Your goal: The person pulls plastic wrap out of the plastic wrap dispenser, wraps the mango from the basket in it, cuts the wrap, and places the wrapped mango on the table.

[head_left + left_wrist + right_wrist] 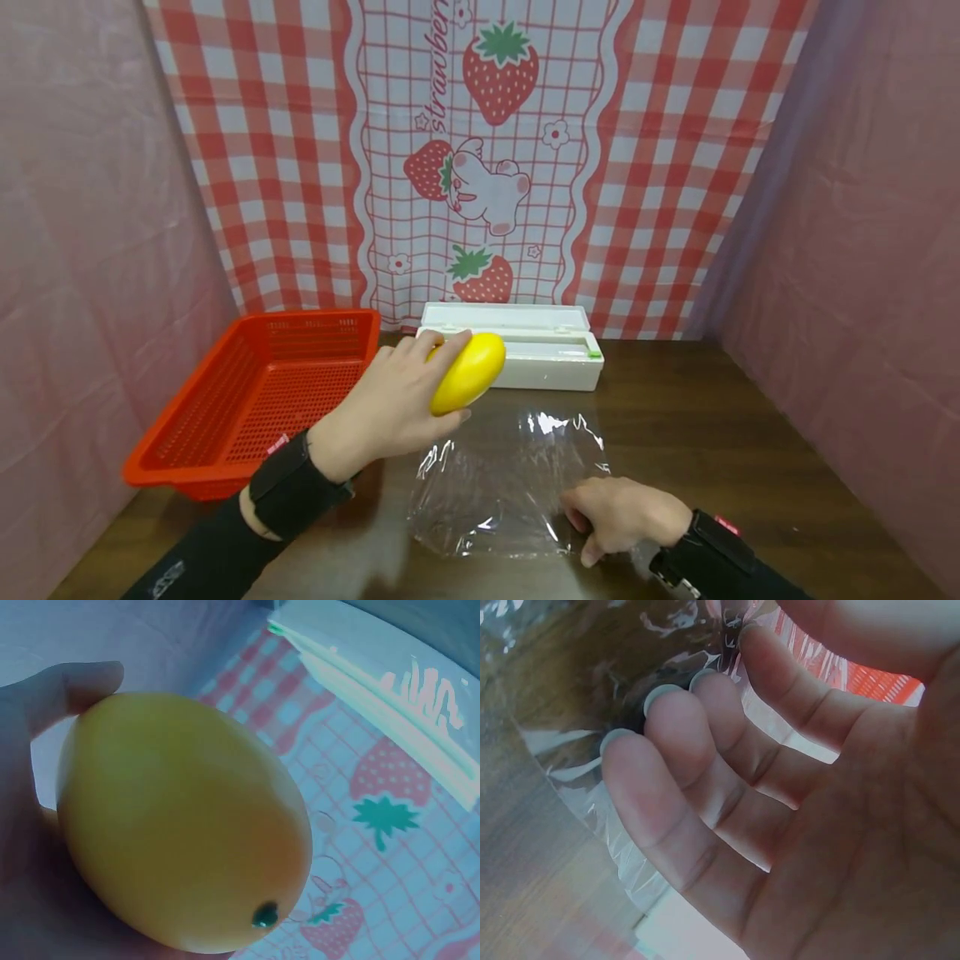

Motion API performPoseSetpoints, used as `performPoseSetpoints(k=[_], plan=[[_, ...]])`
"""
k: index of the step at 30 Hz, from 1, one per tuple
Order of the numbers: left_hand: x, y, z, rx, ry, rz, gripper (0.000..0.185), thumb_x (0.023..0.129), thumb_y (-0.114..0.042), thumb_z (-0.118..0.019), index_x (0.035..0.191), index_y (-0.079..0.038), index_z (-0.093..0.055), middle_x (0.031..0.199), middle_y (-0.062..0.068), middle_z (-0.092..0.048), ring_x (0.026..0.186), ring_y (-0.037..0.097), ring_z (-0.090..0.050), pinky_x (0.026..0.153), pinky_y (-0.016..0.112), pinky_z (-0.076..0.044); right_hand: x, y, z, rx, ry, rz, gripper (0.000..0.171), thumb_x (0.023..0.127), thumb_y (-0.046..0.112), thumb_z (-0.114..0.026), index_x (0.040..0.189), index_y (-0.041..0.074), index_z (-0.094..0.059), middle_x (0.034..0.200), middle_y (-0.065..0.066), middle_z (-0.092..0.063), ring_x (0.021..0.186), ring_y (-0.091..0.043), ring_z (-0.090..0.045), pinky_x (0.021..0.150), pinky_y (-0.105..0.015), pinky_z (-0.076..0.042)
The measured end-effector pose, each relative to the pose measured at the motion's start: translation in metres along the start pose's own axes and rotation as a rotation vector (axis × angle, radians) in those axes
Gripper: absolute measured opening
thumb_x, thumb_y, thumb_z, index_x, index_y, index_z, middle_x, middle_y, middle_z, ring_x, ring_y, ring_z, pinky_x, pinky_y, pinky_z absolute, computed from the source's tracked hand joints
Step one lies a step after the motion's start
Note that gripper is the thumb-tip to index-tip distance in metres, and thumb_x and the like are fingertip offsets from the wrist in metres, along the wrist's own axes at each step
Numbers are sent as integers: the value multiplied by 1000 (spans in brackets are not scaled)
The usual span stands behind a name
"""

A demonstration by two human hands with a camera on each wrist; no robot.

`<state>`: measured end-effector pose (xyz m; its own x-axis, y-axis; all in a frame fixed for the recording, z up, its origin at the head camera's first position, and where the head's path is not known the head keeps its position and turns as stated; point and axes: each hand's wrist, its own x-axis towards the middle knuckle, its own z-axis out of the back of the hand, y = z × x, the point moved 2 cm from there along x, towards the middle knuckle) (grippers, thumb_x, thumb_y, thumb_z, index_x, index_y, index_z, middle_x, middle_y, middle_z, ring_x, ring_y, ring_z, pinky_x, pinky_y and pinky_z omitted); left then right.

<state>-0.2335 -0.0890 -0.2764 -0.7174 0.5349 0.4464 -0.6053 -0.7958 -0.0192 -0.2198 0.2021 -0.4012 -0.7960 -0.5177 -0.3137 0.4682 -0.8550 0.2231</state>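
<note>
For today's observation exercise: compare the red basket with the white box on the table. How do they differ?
The red basket is an open mesh tray with perforated, sloping walls; the white box is solid, long and narrow, with its lid raised. The basket sits at the left edge of the table; the box sits at the back, beside the wall cloth. Both rest on the table, untouched by either hand.

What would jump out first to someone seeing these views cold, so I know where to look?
The bright yellow mango, gripped in the left hand above the table's middle, just over the far edge of a clear sheet of plastic wrap. The right hand rests fingertips-down on the wrap's near right edge. Next come the red basket at the left and the white wrap dispenser behind the mango, against the strawberry cloth.
</note>
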Motion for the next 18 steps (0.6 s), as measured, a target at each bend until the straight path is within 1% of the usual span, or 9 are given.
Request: performPoseSetpoints(k=[4, 8, 12, 18], plan=[[0, -11, -5, -23, 6, -48, 85, 82, -49, -80, 151, -16, -43, 127, 10, -58, 98, 23, -57, 78, 39, -46, 0, 0, 0, 7, -5, 26, 41, 69, 26, -93, 78, 25, -53, 77, 13, -49, 73, -8, -47, 64, -30, -42], [-3, -23, -19, -18, 27, -113, 84, 82, -48, -80, 151, -18, -43, 126, 9, -58, 103, 25, -58, 83, 42, -48, 0, -1, 1, 26, 12, 13, 40, 70, 25, -93, 79, 25, -53, 77, 12, -50, 72, -9, -47, 64, -30, -42], [-8, -38, -41, -5, 96, -181, 85, 82, -50, -79, 152, -19, -42, 127, 7, -57, 109, 26, -58, 88, 43, -50, 0, -1, 1, 39, 24, -16, 41, 70, 23, -93, 80, 25, -54, 77, 11, -51, 72, -10, -48, 65, -31, -42], [-16, -53, -72, -34, 205, -262, 86, 83, -55, -77, 153, -23, -41, 128, 3, -56, 109, 20, -54, 90, 38, -48, 3, -1, 0, 52, 46, -45, 38, 71, 22, -93, 81, 25, -56, 77, 10, -53, 71, -11, -49, 66, -32, -43]])
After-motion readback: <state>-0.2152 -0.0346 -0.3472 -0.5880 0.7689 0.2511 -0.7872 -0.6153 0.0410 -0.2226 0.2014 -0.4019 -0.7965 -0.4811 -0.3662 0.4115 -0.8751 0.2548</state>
